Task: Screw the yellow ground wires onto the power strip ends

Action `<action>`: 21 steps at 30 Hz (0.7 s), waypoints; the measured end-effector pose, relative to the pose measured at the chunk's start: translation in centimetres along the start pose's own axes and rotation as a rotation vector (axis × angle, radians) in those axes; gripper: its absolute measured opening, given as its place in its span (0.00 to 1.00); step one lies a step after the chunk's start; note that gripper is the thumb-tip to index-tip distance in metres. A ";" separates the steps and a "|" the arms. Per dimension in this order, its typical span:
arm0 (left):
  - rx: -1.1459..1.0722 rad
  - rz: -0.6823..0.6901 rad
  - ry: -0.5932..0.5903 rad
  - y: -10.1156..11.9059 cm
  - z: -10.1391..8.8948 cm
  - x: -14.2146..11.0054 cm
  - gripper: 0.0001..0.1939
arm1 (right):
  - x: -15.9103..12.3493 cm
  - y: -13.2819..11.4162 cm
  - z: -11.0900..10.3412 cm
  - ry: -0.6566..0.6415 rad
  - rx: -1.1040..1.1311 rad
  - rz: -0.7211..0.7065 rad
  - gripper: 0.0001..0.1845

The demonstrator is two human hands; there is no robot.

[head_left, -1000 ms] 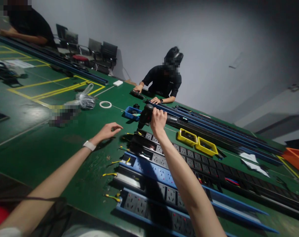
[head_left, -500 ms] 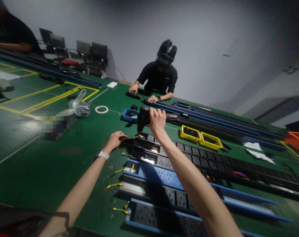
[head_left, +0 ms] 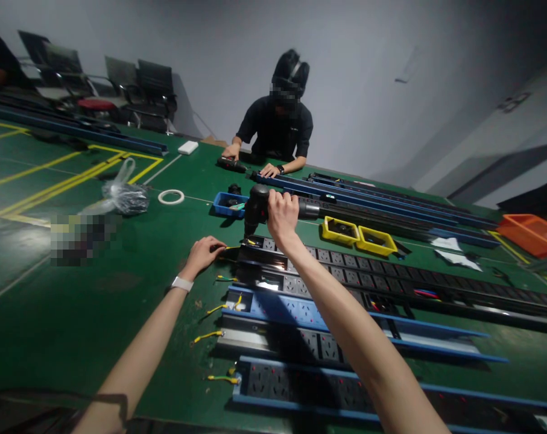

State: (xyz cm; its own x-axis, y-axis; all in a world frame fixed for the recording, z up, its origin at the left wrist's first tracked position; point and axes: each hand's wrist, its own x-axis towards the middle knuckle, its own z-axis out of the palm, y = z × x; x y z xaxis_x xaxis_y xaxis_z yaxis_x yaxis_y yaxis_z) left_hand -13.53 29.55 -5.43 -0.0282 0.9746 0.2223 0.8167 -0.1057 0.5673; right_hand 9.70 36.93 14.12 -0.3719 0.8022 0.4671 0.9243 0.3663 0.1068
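Note:
My right hand [head_left: 283, 218] is wrapped around a black cordless drill [head_left: 256, 208], which points down at the near-left end of the farthest socket strip [head_left: 336, 259]. Beside that end, my left hand [head_left: 201, 256] pinches a yellow-green wire [head_left: 230, 248] coming from the strip. The drill's tip is hard to make out against the dark strip. More strips lie side by side toward me, among them a blue socket strip [head_left: 282, 308] and a blue-edged black one [head_left: 273, 386]. Short yellow-green wires [head_left: 208, 336] stick out of their left ends.
Behind the drill stand a blue bin [head_left: 230, 205] and two yellow bins [head_left: 376, 241]. A tape roll [head_left: 170, 197] and a plastic bag [head_left: 126, 196] lie left on the green table. Across it, a co-worker [head_left: 277, 126] holds another drill [head_left: 231, 164]. An orange crate [head_left: 531, 235] sits right.
The whole view has shifted slightly, so most things sit further left and higher. Both hands keep their places at the strip's end, the drill still pointing down.

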 end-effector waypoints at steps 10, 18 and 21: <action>0.022 -0.002 -0.006 0.1 -0.2 0.1 0.19 | 0.6 -0.5 0.4 0.051 0.055 -0.017 0.17; -0.016 0.010 0.021 0.1 -0.1 0.0 0.15 | 1.1 -2.1 0.2 0.050 0.055 -0.067 0.18; -0.051 0.007 0.048 0.2 0.0 -0.1 0.15 | 1.5 -2.6 0.1 0.044 0.048 -0.093 0.18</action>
State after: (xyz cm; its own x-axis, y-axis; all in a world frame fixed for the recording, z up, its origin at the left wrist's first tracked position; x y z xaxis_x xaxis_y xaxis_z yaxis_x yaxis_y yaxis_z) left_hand -13.37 29.46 -5.28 -0.0512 0.9633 0.2636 0.7864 -0.1238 0.6052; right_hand 6.75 37.20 14.42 -0.4507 0.7429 0.4949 0.8805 0.4611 0.1097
